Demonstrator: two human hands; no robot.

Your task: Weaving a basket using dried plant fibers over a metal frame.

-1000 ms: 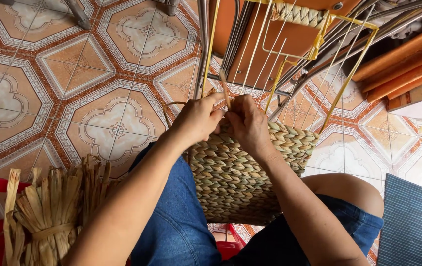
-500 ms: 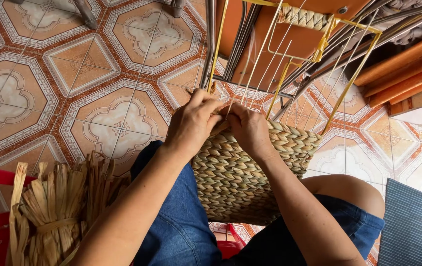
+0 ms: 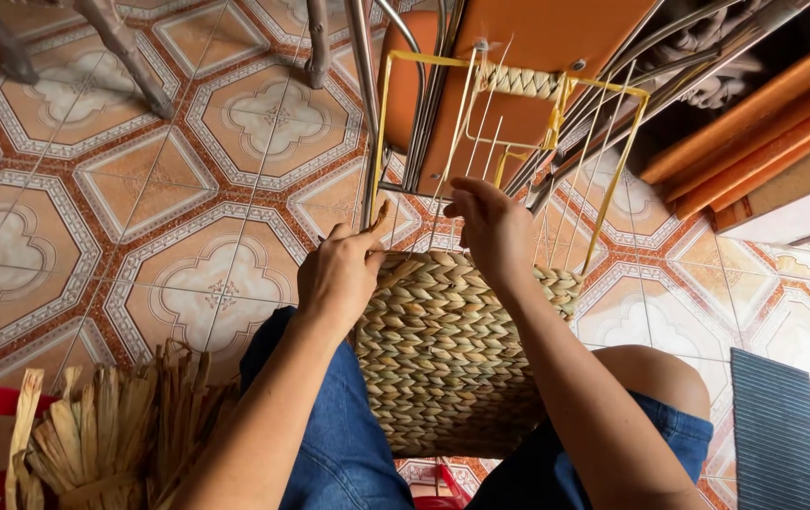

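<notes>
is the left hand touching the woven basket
Touching. The head view shows the left hand resting on the top edge of the woven basket, fingers curled over its rim with no gap visible.

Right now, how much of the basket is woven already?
The lower basket is woven up to the braided rim. The left hand and right hand work at that rim. Above, the yellow wire frame is bare, apart from a short braid on top.

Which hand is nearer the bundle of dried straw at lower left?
Left. The left hand rests on the woven basket's near rim, up-right of the straw bundle; the right hand is farther right.
</notes>
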